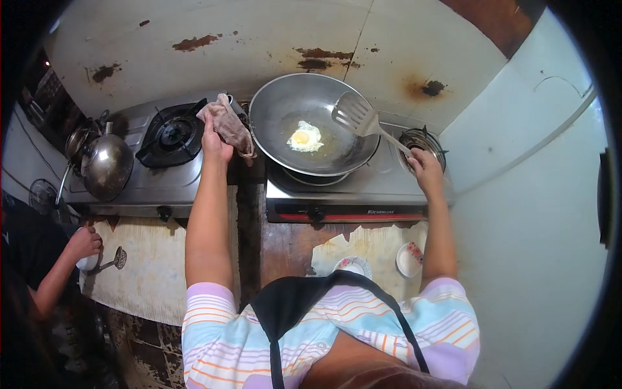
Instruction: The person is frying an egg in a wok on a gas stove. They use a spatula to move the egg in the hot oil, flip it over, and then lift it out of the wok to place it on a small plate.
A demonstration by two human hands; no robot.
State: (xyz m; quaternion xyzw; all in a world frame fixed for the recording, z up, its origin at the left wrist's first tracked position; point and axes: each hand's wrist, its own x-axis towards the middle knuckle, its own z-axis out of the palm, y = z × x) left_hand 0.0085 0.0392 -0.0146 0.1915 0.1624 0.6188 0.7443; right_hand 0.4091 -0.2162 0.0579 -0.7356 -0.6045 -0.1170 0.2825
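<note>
A metal wok (272, 121) sits over the right-hand burner, and a fried egg (305, 137) with a whole yolk lies in a little oil at its bottom. My left hand (217, 144) grips a stained cloth (226, 119) close to the wok's left rim. The cloth hides whether a handle is inside it. My right hand (426, 169) holds the handle of a slotted metal spatula (357, 115). Its blade is raised over the wok's right side, apart from the egg.
A gas burner (174, 132) and an upturned round metal pan (108, 165) are to the left. Another burner (422, 146) lies beyond the wok's right side. Small dishes (408, 260) rest in front. Another person's hand (86, 242) is near a skimmer (120, 257) at left.
</note>
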